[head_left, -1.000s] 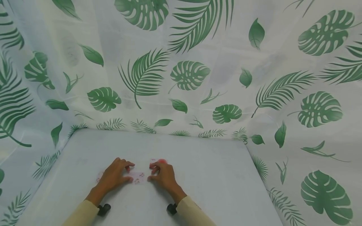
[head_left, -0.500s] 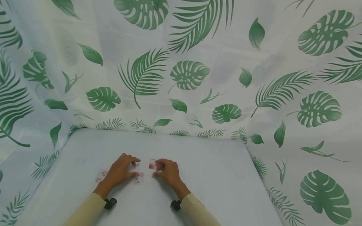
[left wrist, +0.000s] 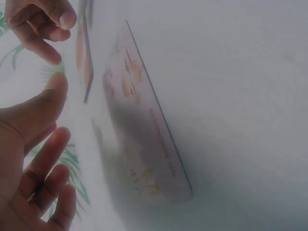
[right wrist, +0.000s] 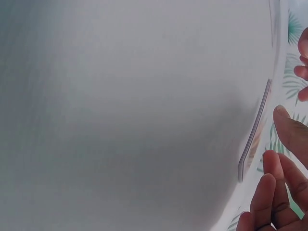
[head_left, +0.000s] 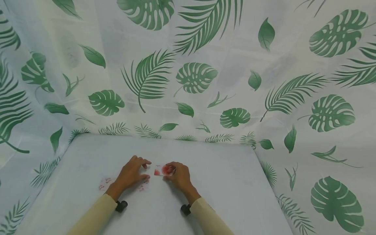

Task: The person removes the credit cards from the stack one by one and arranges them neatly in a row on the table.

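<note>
A long, flat, pale pink piece with reddish floral print (head_left: 105, 183) lies on the white table, partly hidden under the left hand (head_left: 131, 174). That hand hovers over its right end, thumb and fingers apart and holding nothing. A smaller red-and-white printed card (head_left: 157, 170) lies to the right, between the two hands. Above its right end is the right hand (head_left: 180, 178), with loosely bent fingers. In the right wrist view, the thumb and fingertips stand apart beside the small card (right wrist: 255, 132), whose edge looks layered and bent. The left wrist view shows the long piece (left wrist: 144, 130) lying flat.
The white table (head_left: 229, 189) reaches back to a white curtain printed with green leaves (head_left: 199, 101), which also hangs along both sides. A black wrist camera (head_left: 121, 206) sits on the left wrist, another black wrist camera (head_left: 185, 209) on the right.
The left hand has moved right and slightly away. My right hand has slid right, uncovering more of the small card's red print. Both printed pieces stay in about the same place.
</note>
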`<state>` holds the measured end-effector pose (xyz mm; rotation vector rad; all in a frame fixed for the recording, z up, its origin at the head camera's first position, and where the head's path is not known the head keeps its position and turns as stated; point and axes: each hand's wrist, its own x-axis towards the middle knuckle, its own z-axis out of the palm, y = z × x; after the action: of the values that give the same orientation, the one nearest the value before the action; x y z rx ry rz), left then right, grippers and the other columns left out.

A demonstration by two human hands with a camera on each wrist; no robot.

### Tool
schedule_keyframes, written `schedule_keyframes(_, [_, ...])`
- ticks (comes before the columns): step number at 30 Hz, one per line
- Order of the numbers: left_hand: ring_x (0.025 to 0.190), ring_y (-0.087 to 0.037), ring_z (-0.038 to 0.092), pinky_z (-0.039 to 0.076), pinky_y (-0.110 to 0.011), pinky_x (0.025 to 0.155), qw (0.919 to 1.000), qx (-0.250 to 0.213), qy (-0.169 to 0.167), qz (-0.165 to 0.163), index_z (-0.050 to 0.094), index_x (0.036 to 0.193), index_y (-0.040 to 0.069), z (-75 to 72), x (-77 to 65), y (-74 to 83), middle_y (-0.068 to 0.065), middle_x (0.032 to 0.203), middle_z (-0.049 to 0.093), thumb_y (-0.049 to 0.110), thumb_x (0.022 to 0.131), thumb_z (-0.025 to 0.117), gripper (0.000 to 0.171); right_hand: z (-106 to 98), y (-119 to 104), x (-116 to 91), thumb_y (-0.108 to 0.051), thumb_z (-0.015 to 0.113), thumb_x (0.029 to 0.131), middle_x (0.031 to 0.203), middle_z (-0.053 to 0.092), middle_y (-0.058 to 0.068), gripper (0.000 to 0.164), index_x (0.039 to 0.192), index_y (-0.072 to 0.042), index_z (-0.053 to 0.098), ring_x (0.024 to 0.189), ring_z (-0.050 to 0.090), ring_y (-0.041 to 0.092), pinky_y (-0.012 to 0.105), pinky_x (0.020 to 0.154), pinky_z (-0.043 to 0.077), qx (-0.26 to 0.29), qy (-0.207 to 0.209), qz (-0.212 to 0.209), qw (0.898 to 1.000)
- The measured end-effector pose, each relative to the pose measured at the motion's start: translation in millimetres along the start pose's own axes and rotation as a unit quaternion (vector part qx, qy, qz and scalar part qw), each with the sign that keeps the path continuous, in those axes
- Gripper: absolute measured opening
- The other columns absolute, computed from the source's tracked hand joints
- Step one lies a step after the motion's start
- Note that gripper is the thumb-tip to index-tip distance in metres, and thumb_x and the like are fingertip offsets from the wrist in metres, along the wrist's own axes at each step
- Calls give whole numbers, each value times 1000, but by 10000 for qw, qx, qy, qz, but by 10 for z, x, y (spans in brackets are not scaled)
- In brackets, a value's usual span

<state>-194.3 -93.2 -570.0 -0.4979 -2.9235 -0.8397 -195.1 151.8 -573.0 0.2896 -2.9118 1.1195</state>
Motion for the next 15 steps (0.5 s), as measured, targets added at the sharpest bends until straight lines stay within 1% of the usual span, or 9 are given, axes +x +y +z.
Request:
schedule_keyframes(3, [99, -14, 53, 55, -39, 89, 10000, -10, -36, 37, 74, 128, 18, 21, 48, 13, 3, 100, 70, 28, 77, 97, 57, -5, 44, 18, -14, 96, 76, 94, 76, 2, 46, 118, -12, 78, 82, 59, 13, 30, 78, 49, -139, 89, -55, 9998])
schedule_keyframes(6, [100, -15, 53, 55, -40, 88, 9999, -55, -61, 110, 75, 128, 16, 40, 91, 26, 2, 100, 70, 27, 77, 97, 57, -12, 79, 33, -14, 96, 77, 97, 76, 1, 47, 120, -14, 78, 83, 58, 13, 32, 81, 50, -155, 47, 168, 9997])
schedule_keyframes(10, [100, -16, 53, 55, -40, 91, 9998, -87, -141, 97, 74, 128, 16, 86, 149, 36, 2, 101, 70, 25, 78, 96, 56, -30, 114, 52, -15, 95, 79, 99, 74, 0, 48, 123, -16, 77, 85, 57, 13, 34, 84, 50, -135, -65, 496, 9987])
schedule_keyframes(15, [99, -15, 52, 54, -39, 91, 9997, -89, -245, 8, 74, 128, 17, 182, 215, 44, 3, 99, 68, 22, 79, 96, 54, -56, 143, 76, -16, 95, 79, 95, 73, -1, 49, 124, -16, 76, 84, 58, 15, 35, 84, 51, -152, -125, 582, 9981])
